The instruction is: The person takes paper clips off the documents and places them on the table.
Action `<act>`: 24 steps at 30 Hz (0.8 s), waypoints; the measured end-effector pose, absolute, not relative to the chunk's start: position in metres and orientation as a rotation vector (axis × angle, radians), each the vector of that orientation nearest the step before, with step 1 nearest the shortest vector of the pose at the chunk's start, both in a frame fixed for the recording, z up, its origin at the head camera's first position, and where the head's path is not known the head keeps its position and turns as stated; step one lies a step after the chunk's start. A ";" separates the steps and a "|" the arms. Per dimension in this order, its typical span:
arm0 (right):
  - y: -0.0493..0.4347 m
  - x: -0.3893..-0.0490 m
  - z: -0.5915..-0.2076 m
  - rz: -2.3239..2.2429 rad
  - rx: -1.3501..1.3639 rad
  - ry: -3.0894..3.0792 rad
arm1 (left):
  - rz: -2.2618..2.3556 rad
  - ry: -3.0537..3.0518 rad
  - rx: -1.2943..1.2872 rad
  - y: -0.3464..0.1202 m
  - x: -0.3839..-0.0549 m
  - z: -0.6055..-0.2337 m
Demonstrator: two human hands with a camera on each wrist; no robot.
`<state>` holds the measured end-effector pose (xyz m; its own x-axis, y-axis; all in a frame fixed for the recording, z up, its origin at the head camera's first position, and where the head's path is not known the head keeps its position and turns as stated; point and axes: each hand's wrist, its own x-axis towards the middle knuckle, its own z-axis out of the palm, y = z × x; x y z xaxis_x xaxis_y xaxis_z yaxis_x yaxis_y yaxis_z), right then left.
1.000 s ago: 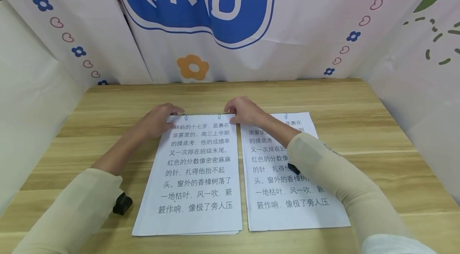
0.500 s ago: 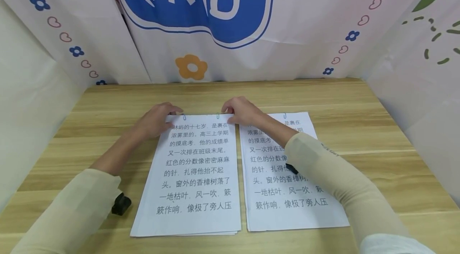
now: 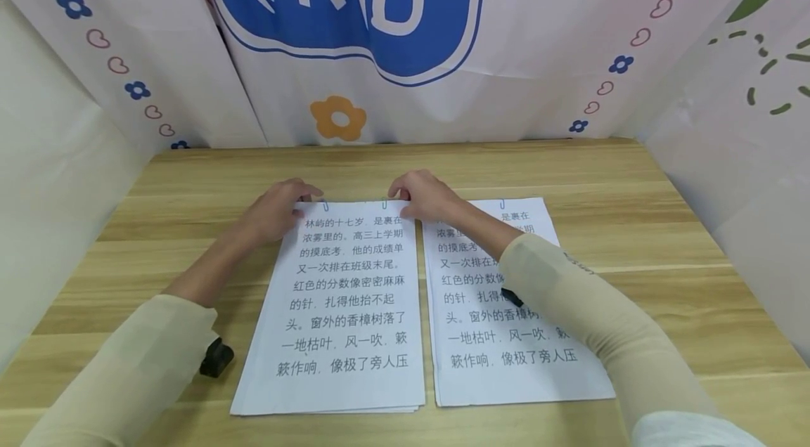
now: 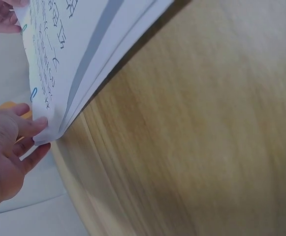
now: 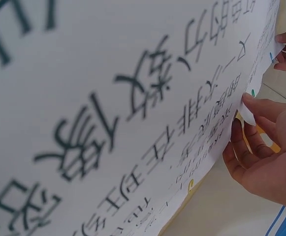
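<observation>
Two stacks of white paper printed with large black Chinese characters lie side by side in the head view. My left hand (image 3: pixel 276 211) pinches the top left corner of the left paper stack (image 3: pixel 348 391). At its top right corner my right hand (image 3: pixel 430 195) holds on, thumb above and fingers curled behind, as the right wrist view shows. A blue paper clip (image 4: pixel 33 94) and a green paper clip (image 5: pixel 252 92) sit on this stack's top edge between my hands. In the left wrist view the sheets fan slightly apart along the side edge.
The right paper stack (image 3: pixel 525 387) lies partly under my right forearm, with a paper clip (image 3: pixel 503 204) on its top edge. Both rest on a wood-grain table (image 3: pixel 658 222). Behind the table hangs a white printed cloth (image 3: pixel 531 102), and white sheeting walls both sides.
</observation>
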<state>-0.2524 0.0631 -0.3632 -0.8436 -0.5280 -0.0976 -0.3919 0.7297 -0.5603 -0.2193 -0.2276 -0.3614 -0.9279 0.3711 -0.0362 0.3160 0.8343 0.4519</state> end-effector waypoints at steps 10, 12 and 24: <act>0.062 -0.250 -0.362 -0.767 -0.701 2.706 | 0.779 2.889 0.506 -0.228 -0.223 -0.360; 0.062 -0.250 -0.362 -0.766 -0.699 2.706 | 0.803 2.886 0.511 -0.229 -0.223 -0.360; 0.063 -0.251 -0.361 -0.806 -0.734 2.707 | 0.926 2.899 0.556 -0.236 -0.222 -0.358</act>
<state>-0.2505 0.0630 -0.3613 -0.8502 -0.5220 -0.0683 -0.3997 0.7244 -0.5617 -0.2220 -0.2358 -0.3581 -0.9342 0.3512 0.0627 0.3226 0.7564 0.5690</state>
